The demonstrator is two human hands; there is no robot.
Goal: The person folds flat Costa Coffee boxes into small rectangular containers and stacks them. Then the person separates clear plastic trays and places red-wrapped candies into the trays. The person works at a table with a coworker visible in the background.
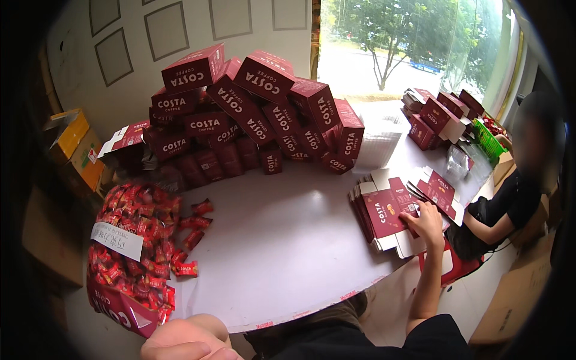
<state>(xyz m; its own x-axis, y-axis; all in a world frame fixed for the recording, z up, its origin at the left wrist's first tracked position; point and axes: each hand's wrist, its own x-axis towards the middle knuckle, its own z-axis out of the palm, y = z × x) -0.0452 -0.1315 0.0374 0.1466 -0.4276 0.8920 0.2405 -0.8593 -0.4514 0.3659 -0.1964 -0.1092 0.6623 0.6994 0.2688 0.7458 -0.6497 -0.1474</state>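
My right hand (426, 223) reaches to the right side of the table, thumb and fingers closed on the edge of a flattened dark-red carton (387, 205). That carton lies on top of a stack of similar flat cartons with pale flaps. A second pile of flat cartons (439, 191) sits just beyond my fingers. Low in the picture, my left hand (187, 341) is near the table's front edge, its fingers partly cut off by the frame, so their grip is unclear. Nearest to it is a large open bag (129, 303) full of small red wrapped sweets (147, 210).
Several loose sweets (195, 223) lie beside the bag. A heap of assembled dark-red boxes (207, 125) covers the back of the table. Behind the flat cartons are clear plastic trays (379, 135). At right sits another person (504, 204) near a green basket (489, 142).
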